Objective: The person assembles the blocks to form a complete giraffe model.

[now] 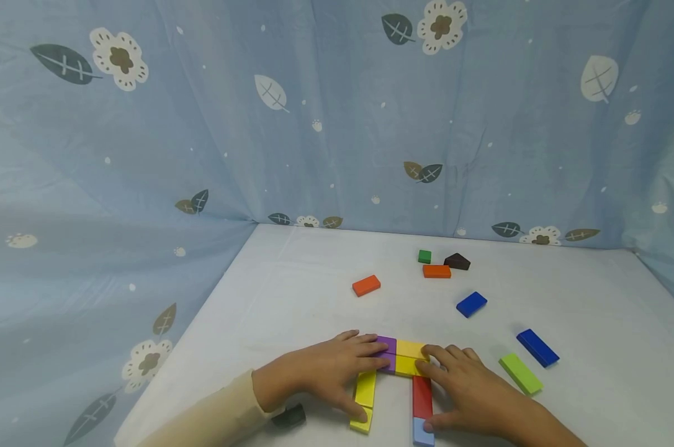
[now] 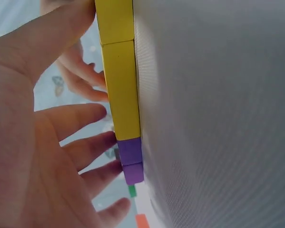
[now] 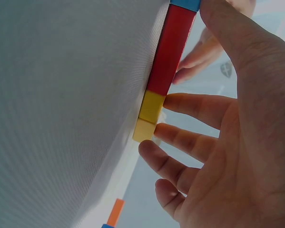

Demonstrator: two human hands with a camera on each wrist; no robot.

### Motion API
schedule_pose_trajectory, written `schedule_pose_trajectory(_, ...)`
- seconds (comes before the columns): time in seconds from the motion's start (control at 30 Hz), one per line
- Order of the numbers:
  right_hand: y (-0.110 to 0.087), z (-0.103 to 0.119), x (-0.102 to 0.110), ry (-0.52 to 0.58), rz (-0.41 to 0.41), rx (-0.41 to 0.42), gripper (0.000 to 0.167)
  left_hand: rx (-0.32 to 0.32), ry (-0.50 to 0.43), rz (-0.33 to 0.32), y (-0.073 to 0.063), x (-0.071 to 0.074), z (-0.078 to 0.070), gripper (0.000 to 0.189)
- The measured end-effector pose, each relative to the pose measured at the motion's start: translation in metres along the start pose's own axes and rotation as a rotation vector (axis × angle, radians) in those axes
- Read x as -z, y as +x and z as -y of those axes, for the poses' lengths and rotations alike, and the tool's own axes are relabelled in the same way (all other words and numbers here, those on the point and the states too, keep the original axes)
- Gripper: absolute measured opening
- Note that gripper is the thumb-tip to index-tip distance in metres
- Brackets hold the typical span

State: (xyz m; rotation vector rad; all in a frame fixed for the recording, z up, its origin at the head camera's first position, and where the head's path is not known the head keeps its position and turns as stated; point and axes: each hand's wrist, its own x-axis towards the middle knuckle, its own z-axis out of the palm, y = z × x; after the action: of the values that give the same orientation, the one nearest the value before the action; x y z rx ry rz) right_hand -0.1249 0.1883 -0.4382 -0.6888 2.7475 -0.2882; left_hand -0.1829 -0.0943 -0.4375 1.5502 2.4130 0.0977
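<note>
Head view shows the left hand's (image 1: 337,369) fingers spread apart, tips on two purple rectangular blocks (image 1: 391,344), thumb on a short yellow block (image 1: 360,427). Fingers of the right hand (image 1: 471,388) are also apart, slightly bent, against the right ends of a pale yellow rectangular block (image 1: 411,348) and a bright yellow rectangular block (image 1: 405,365), thumb touching a light blue block (image 1: 422,434). Between the hands, these purple and yellow pairs form a crossbar; a long yellow block (image 1: 365,389) and a red rectangular block (image 1: 422,397) lead from it to the thumbs' blocks. Beyond the right hand lie a lime-green oblong block (image 1: 521,374) and a dark blue oblong block (image 1: 538,347). Farther back, an orange rectangular block (image 1: 437,271) rests near a small green block (image 1: 424,256) on the white-covered table (image 1: 292,279), before a blue patterned curtain (image 1: 337,93).
</note>
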Motion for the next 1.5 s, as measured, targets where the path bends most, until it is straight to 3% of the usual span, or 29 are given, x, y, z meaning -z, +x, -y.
schedule_pose_trajectory(0.2, -0.0012, -0.0014, 0.0035, 0.006, 0.000, -0.006, 0.092, 0.008, 0.022, -0.011, 0.0031, 0.0030, -0.0004, 0.081)
schedule_pose_trajectory(0.77, -0.0031, -0.0010, 0.0058, -0.005, 0.020, -0.030, 0.089, 0.019, 0.024, -0.011, 0.0057, 0.0081, -0.0028, 0.083)
schedule_pose_trajectory(1.13, -0.0045, 0.0045, 0.0021, -0.033, 0.072, -0.009, 0.088, 0.015, 0.039, -0.020, 0.0016, 0.0006, -0.0028, 0.083)
schedule_pose_trajectory(1.5, -0.0019, 0.0065, 0.0059, -0.124, 0.023, 0.066, 0.084, 0.013, 0.074, -0.009, 0.0092, 0.0073, -0.0032, 0.085)
